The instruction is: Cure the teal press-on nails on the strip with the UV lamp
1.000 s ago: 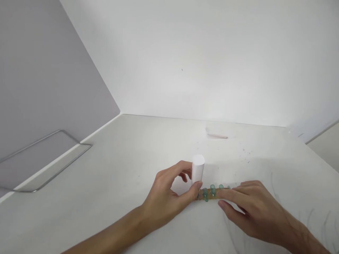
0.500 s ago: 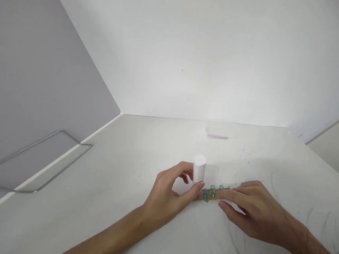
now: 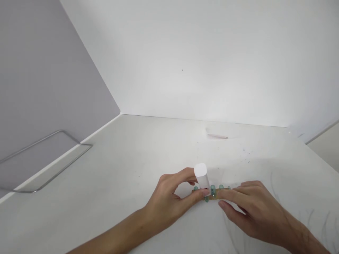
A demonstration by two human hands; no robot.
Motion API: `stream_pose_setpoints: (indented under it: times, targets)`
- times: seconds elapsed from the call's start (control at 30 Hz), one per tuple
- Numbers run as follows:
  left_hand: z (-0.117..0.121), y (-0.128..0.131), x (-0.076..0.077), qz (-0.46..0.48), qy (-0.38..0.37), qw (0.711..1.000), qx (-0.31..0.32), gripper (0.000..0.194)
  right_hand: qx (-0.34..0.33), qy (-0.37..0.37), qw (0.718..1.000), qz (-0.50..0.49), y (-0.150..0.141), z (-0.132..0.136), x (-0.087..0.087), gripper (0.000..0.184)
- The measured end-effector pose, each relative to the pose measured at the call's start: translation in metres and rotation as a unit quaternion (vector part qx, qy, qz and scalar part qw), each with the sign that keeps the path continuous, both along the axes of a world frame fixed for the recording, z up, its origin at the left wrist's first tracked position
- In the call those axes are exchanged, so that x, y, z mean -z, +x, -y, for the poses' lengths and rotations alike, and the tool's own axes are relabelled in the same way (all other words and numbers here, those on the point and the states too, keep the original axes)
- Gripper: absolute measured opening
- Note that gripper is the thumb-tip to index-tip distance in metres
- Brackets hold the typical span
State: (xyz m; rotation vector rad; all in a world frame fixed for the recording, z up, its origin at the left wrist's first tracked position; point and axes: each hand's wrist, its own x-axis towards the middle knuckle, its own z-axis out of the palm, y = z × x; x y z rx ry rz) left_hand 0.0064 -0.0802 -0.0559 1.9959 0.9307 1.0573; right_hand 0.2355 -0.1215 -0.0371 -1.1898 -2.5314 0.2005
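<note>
My left hand (image 3: 172,194) is closed on a small white block (image 3: 202,176) with rounded corners, thumb in front and fingers behind. The block leans slightly to the left at its top, and its lower end is over a narrow brown strip (image 3: 217,194). Several glossy, see-through green pieces (image 3: 213,190), shaped like false nails, sit along the strip. At the strip's right end, my right hand (image 3: 251,208) steadies it with the index finger on it and the thumb just in front. The block and left fingers partly hide the strip's left part.
A thin pink stick (image 3: 217,136) lies on the white table (image 3: 119,165) near the back wall (image 3: 185,63). Small dark specks (image 3: 247,152) are scattered right of it. A bent metal rod frame (image 3: 62,169) stands at the left edge.
My left hand has moved the white block right and slightly nearer, over the strip's green pieces, tilting it. A green piece at the left end now shows. My right hand has stayed still.
</note>
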Motion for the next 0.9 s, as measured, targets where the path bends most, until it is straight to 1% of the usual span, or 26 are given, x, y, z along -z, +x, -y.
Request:
stream_pose_setpoints:
  times: [0.1, 0.2, 0.37, 0.43, 0.53, 0.73, 0.9]
  targets:
    - [-0.0006, 0.0003, 0.0015, 0.004, -0.009, 1.000, -0.001, 0.010, 0.000, 0.004, 1.000, -0.006, 0.0001, 0.0002, -0.0001, 0.025]
    - [-0.0001, 0.0008, 0.0025, 0.000, -0.013, 1.000, -0.023, 0.010, 0.005, 0.011, 1.000, -0.006, 0.0002, 0.0004, 0.0003, 0.026]
    - [0.0014, 0.0018, 0.0008, 0.011, 0.032, 0.997, -0.075, 0.008, 0.000, 0.016, 1.000, 0.001, 0.0007, -0.0001, 0.0015, 0.027]
    - [0.0013, 0.0021, -0.0002, 0.021, 0.044, 0.996, -0.079, 0.010, -0.002, 0.018, 1.000, 0.001, 0.0009, 0.0001, 0.0014, 0.027]
    - [0.0009, 0.0022, -0.0005, 0.019, 0.039, 0.996, -0.079, 0.013, -0.001, 0.014, 1.000, 0.005, 0.0009, 0.0007, 0.0007, 0.027]
    - [0.0014, 0.0026, -0.0004, -0.002, 0.031, 0.995, -0.094, 0.005, 0.000, 0.016, 1.000, 0.001, 0.0007, 0.0006, 0.0004, 0.026]
    - [-0.0003, 0.0032, -0.0008, 0.000, 0.033, 0.995, -0.095, 0.007, 0.000, 0.014, 1.000, 0.005, 0.0009, 0.0008, 0.0004, 0.025]
